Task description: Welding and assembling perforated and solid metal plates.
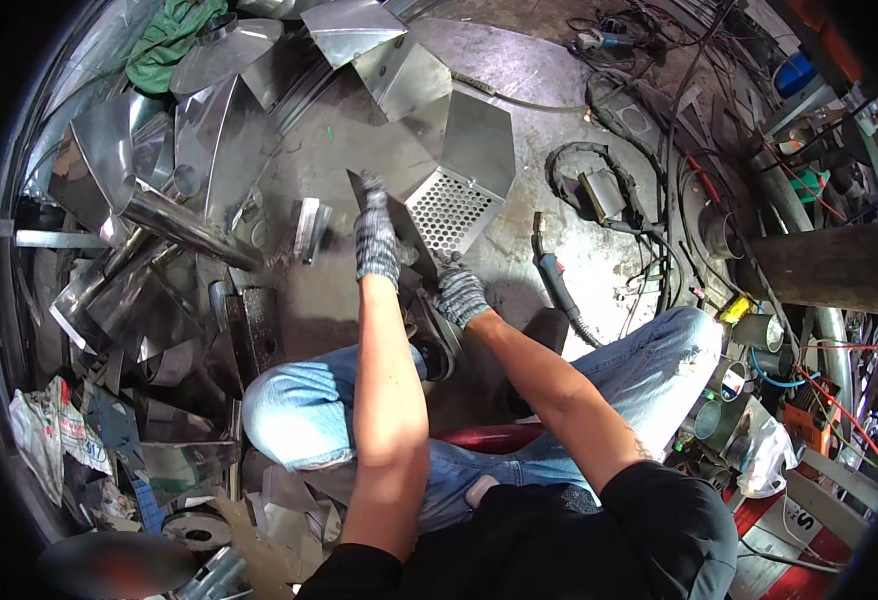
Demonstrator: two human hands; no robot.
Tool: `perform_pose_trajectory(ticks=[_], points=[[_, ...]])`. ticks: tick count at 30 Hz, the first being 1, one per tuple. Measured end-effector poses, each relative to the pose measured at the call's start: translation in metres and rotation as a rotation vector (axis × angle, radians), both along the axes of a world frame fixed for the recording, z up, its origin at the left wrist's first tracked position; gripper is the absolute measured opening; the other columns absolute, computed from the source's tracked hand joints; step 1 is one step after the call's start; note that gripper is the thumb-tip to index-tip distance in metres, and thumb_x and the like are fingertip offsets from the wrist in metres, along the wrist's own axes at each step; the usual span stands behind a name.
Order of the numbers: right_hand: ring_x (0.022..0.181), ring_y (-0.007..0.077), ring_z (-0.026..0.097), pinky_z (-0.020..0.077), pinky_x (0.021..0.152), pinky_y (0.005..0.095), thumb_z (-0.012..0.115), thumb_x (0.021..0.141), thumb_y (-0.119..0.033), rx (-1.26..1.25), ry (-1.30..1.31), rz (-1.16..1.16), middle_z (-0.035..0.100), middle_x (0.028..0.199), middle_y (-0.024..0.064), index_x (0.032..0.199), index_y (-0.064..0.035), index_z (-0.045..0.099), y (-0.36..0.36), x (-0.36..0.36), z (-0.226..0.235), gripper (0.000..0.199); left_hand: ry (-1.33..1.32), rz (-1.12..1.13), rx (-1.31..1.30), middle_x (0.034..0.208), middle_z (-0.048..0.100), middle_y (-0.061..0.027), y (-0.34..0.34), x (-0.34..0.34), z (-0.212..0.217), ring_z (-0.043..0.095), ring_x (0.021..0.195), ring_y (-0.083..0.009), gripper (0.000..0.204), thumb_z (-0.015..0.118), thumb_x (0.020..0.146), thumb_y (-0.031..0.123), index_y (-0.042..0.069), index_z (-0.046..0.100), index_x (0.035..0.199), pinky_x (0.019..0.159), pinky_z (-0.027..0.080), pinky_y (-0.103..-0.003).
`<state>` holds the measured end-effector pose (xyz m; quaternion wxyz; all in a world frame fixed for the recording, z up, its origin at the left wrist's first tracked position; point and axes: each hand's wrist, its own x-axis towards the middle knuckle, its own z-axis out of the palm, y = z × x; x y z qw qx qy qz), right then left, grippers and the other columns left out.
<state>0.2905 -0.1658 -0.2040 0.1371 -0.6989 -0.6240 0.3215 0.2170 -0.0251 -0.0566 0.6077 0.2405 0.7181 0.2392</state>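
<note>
Both gloved hands gripped one narrow sheet-metal strip: the left hand was closed around its upper length, and the right hand was closed on its lower end, just beside the person's knees. Each hand wore a grey knitted glove. The strip ran slantwise between the two grips, its pointed upper tip rising beyond the left hand.

Immediately past the grip, touching or just behind the strip (the overlap could not be resolved), lay a perforated steel panel joined to plain folded plates. To the right of the right hand, a welding torch rested on the concrete floor. To the left of the left hand, a polished steel tube lay among stacked offcuts.
</note>
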Motion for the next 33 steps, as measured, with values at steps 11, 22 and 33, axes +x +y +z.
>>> perform_pose_trajectory(ticks=[11,22,33], points=[[0.093,0.0338,0.074,0.0591,0.079,0.0477,0.06,0.088,-0.027,-0.038,-0.512,0.145,0.076,0.099,0.0137,0.103,-0.017,0.077,-0.004,0.139,-0.043,0.025,1.545,-1.443,0.638,0.106,0.077,-0.0109,0.045,-0.059,-0.095,0.074,0.101,-0.0279,0.031,0.051,0.095,0.021,0.012,0.08,0.104,0.082,0.057,-0.041],[0.12,0.0409,0.065,0.0513,0.102,0.0489,0.08,0.081,-0.034,-0.566,-0.305,-0.407,0.066,0.128,0.026,0.146,-0.0046,0.041,-0.085,0.203,-0.063,0.081,1.238,-1.364,0.386,0.128,0.067,-0.0192,0.123,-0.106,-0.046,0.066,0.12,-0.0357,0.036,0.052,0.093,0.022,0.006,0.075,0.117,0.102,0.052,-0.047],[0.119,0.045,0.062,0.0488,0.104,0.047,0.075,0.08,-0.032,-0.179,-0.084,-0.044,0.062,0.129,0.0311,0.149,0.0051,0.035,-0.048,0.146,-0.008,0.088,1.182,-1.485,0.614,0.118,0.068,-0.0309,0.119,-0.155,-0.065,0.066,0.112,-0.0437,0.065,0.062,0.09,0.05,-0.005,0.065,0.124,0.097,0.053,-0.048]])
